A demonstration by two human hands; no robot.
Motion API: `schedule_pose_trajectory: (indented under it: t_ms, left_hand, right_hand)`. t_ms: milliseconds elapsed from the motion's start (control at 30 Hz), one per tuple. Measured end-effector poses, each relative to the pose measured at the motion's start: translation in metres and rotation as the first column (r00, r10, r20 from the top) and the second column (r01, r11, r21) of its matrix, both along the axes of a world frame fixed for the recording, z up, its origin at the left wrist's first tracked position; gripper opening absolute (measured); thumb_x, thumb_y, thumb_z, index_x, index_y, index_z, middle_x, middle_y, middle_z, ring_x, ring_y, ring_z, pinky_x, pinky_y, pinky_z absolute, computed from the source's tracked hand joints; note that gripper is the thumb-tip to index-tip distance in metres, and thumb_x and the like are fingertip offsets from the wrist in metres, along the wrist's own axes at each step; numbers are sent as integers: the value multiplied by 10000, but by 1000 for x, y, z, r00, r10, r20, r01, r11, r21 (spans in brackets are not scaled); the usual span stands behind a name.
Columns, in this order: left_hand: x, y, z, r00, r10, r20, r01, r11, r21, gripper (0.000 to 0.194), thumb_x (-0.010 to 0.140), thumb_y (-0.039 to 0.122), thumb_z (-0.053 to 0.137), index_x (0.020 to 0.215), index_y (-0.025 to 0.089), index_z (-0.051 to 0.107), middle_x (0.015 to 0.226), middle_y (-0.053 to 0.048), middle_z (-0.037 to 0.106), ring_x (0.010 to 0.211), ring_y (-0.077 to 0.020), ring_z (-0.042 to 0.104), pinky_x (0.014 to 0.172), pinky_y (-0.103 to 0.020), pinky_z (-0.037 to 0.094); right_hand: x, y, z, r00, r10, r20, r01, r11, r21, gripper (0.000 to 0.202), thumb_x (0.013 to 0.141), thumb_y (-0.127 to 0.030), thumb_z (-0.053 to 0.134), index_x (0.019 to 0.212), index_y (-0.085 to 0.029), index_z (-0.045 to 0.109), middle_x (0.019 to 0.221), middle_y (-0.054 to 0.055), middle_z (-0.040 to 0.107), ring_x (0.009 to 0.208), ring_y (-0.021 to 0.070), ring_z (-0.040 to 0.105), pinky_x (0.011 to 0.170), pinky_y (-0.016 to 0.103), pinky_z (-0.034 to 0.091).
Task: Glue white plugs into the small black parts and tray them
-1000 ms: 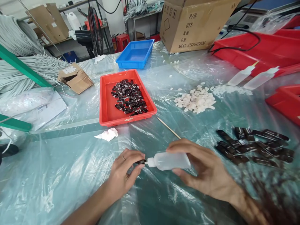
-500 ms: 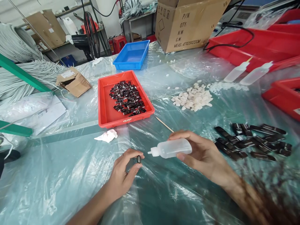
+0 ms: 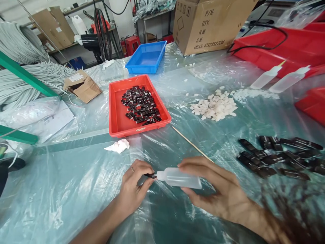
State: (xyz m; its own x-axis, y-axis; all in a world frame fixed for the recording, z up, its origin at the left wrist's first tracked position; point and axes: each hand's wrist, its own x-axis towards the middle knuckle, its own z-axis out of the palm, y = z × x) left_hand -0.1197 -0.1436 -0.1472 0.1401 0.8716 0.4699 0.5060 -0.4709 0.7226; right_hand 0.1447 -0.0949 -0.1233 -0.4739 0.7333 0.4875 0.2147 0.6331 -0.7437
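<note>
Between the thumb and fingers of my left hand (image 3: 134, 186) is a small black casing (image 3: 150, 175), mostly covered by the fingers. My right hand (image 3: 215, 189) grips a translucent squeeze bottle (image 3: 181, 178) lying sideways, its white nozzle pointing left. The nozzle tip meets the casing's end; whether it is inside I cannot tell. Ahead of my hands, a red tray (image 3: 114, 125) holds many small black pieces (image 3: 142, 105) with pale ends. Longer black pieces (image 3: 279, 156) lie in a heap to the right. A pile of small white pieces (image 3: 215, 105) lies beyond my right hand.
A thin wooden stick (image 3: 190, 142) and a crumpled tissue (image 3: 118, 145) lie on the plastic-covered table (image 3: 83, 183). Farther back stand a blue tray (image 3: 146, 57), a large carton (image 3: 203, 27), red bins (image 3: 299, 51) and two more squeeze bottles (image 3: 289, 79).
My right hand has brought the bottle left and down until its nozzle meets the black casing. My left hand stays nearly in place, the casing now turned. The view has shifted slightly.
</note>
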Motion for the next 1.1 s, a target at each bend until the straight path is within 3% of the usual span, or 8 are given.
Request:
schedule_pose_trajectory:
  t_ms: [100,200,467,833,900,967,1033,1100]
  left_hand:
    - [0,1,2,999,-3,-39,4,1000,30,81,1027,192,696,1049,266,671,904,-25,764,834,-202,713,746,-340,592]
    - [0,0,2,997,-14,-76,18,998,54,133,1014,128,678,1046,257,664,909,-20,758,836,-197,713,749,-338,591]
    - [1,-3,-4,996,-29,-90,33,999,43,219,991,45,652,1051,255,664,948,-20,752,873,-191,706,770,-346,592]
    - [2,-1,0,998,-18,-64,18,1000,9,158,1013,111,669,1052,264,679,920,-26,775,855,-209,728,764,-371,618]
    - [2,-2,-1,999,-10,-44,10,1000,12,138,1011,137,690,1055,268,681,938,-31,778,871,-215,741,775,-376,634]
    - [3,-3,-1,1000,14,-25,-14,1000,2,114,1002,183,724,1053,278,688,970,-36,769,853,-211,746,737,-365,647]
    - [3,-5,-2,998,54,-19,-54,998,-28,98,989,233,753,1045,295,702,977,-41,744,807,-208,738,651,-347,640]
    - [2,-6,-2,996,88,-10,-88,995,-47,86,972,268,772,1023,310,716,939,-37,721,770,-213,728,595,-341,628]
  right_hand:
    - [5,-7,2,998,15,67,-24,989,144,767,942,-155,691,1625,-441,489,1179,90,776,960,244,830,841,331,734]
    - [9,-12,0,992,9,124,-36,975,218,842,946,-154,657,1698,-437,403,1167,103,788,954,258,837,841,358,749]
    - [6,0,2,996,80,34,-80,997,20,588,925,-168,726,1447,-408,601,1146,93,770,946,205,826,777,246,712]
    - [6,-2,2,997,52,51,-60,985,160,650,899,-124,740,1478,-396,627,1156,82,794,979,225,823,831,267,718]
    - [6,2,3,999,37,-10,-36,998,53,562,897,-159,763,1392,-411,673,1138,68,801,972,230,820,816,284,713]
    - [9,11,2,991,-8,-130,-12,988,-153,413,895,-227,801,1261,-401,718,1121,55,801,950,228,818,771,283,699]
    - [13,24,-1,959,-56,-279,-59,920,-387,286,910,-316,822,1175,-375,731,1059,34,805,878,207,818,740,268,679]
    - [17,39,-8,914,-116,-388,-134,817,-561,266,945,-397,802,1192,-336,726,981,26,810,834,188,815,764,264,666]
